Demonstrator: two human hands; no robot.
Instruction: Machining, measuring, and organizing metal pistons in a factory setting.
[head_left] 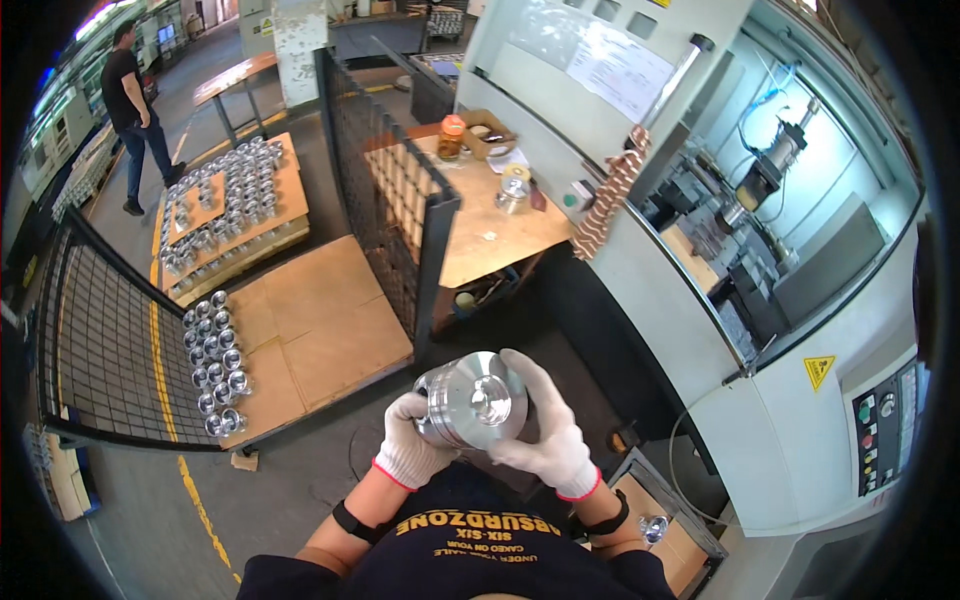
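A shiny metal piston (478,400), with ring grooves round its side and a dished crown, is held up in front of my body. My left hand (415,445), in a white knit glove with a red cuff, grips its lower left side. My right hand (548,430), gloved the same way, is curved round its right edge, thumb and fingers against the rim. The crown faces up and to the right. Both hands are closed on the piston; the fingers beneath it are partly hidden.
Several pistons (213,365) stand in rows on a cardboard-covered pallet (320,320) inside mesh fencing (385,190). Another loaded pallet lies beyond, near a walking person (132,115). A wooden table (510,235) and an open machine (770,200) stand right. One piston (653,528) sits in a tray below.
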